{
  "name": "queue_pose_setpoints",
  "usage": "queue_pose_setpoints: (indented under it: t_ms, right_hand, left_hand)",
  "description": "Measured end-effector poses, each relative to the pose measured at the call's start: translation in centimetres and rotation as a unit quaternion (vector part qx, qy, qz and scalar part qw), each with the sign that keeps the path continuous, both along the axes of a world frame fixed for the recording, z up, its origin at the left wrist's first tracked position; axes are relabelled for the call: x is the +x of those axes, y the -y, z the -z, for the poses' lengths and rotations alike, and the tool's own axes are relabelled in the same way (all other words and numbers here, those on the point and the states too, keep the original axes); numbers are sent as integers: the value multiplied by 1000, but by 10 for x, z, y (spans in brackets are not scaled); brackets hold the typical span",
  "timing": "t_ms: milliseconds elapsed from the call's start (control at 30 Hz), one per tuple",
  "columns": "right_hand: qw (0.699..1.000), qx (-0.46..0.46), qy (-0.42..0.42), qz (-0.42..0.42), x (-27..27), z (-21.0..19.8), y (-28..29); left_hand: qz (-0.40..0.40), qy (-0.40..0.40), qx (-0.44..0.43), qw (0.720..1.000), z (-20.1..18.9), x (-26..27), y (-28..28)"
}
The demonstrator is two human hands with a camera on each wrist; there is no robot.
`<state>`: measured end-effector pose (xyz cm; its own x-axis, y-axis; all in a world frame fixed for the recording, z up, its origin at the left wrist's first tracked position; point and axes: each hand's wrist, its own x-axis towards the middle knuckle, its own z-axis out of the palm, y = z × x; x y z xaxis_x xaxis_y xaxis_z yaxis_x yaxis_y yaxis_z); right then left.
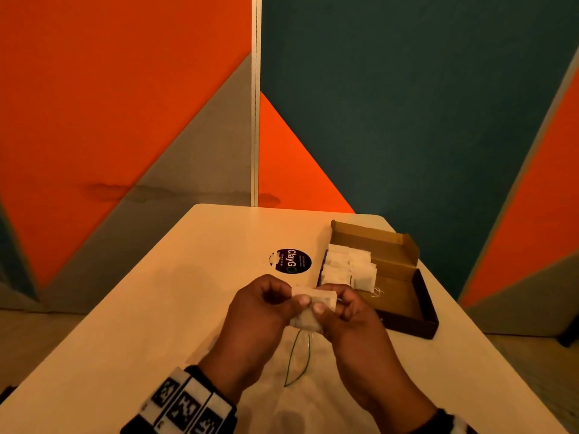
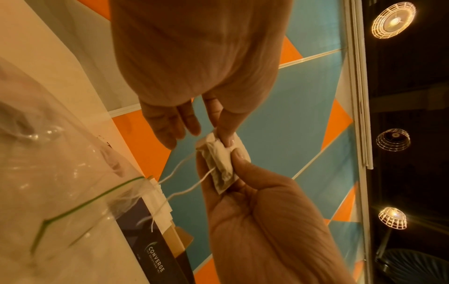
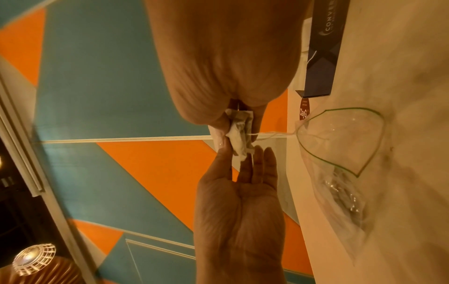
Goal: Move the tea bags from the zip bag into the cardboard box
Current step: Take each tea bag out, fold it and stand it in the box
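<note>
Tea bags [image 1: 314, 303], a small bunch of them, sit pinched between both our thumbs and fingertips, up off the table [image 1: 175, 292]. Our left hand [image 1: 261, 308] clamps the near-left edge, our right hand [image 1: 347, 314] the other side, thumbs almost touching on top. They look feather-light, soft and crumply, so we'd guess they flop and slide apart if squeezed loosely; paper tears easily too. Best hold is flat across the paper body, not the strings. Those strings [image 2: 184, 165] trail down from the grip toward the zip bag [image 3: 340, 142], which lies open-mouthed right below our hands, so snagging looks like the main risk. Just beyond and right of the grip sits the cardboard box [image 1: 398, 277], lid open, with more bags [image 1: 347, 267] already stacked inside. A round sticker [image 1: 290, 261] lies beyond the left hand.
</note>
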<state>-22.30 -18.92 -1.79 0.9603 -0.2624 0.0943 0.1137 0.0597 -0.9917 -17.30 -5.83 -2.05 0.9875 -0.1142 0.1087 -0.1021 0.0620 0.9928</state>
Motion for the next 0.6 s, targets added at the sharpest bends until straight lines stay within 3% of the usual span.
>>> queue_pose_setpoints:
  t_ms: [333,433,467,533,600]
  right_hand:
    - [995,-78,-36,43,0,9,15]
    - [990,-114,-63,59,-1,7,26]
    - [988,-117,-65,71,0,4,32]
    - [983,-132,-75,99,4,-4,48]
    - [978,-150,-89,117,14,-12,72]
  left_hand:
    - [22,25,23,999,-4,4,-3]
    - [38,54,103,992,-2,5,-3]
    - [36,90,203,974,0,4,-4]
    - [44,185,440,877,1,1,-7]
    - [85,220,554,799,3,-5,-7]
